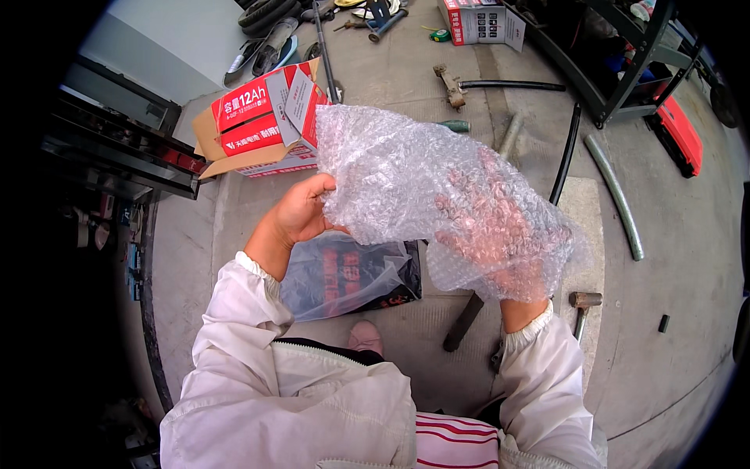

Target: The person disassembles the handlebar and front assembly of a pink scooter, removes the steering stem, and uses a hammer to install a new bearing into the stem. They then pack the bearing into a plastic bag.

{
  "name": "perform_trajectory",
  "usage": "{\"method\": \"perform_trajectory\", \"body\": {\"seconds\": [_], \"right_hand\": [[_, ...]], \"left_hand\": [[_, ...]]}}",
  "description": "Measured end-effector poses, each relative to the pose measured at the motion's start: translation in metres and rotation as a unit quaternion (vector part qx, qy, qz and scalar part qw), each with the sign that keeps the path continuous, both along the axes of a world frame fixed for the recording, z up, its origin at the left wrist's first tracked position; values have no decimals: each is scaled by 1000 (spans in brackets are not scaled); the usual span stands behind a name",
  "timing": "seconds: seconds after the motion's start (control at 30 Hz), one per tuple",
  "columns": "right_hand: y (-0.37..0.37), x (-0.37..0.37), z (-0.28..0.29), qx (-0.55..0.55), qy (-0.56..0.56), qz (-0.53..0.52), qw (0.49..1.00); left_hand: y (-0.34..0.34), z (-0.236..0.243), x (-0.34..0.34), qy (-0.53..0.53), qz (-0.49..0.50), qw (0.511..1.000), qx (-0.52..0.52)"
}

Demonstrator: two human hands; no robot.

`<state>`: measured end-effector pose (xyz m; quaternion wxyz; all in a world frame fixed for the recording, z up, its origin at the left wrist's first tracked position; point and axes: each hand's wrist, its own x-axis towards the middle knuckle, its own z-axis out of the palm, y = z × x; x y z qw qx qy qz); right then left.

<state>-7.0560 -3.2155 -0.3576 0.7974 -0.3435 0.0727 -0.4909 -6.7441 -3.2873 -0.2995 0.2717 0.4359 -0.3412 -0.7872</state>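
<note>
A crumpled sheet or bag of clear bubble wrap is held up in front of me, across the middle of the view. My left hand pinches its left edge between thumb and fingers. Under or inside the wrap at the right, my right hand shows blurred through the plastic, its fingers spread apart. Below the wrap, a dark printed package in a clear plastic bag lies on the floor near my pink shoe.
Beyond my left hand stands an open red and white carton. Several pipes lie about, including a grey one and a black one. A hammer rests at the right. A metal rack and red case stand far right.
</note>
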Motion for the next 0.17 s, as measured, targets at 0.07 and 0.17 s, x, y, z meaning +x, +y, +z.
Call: {"method": "perform_trajectory", "body": {"seconds": [0.07, 0.17], "right_hand": [[0, -1, -4, -59, 144, -10, 988], [-1, -5, -14, -117, 285, -24, 951]], "left_hand": [[4, 3, -3, 26, 7, 1000, 8], [5, 3, -11, 73, -16, 997, 12]]}}
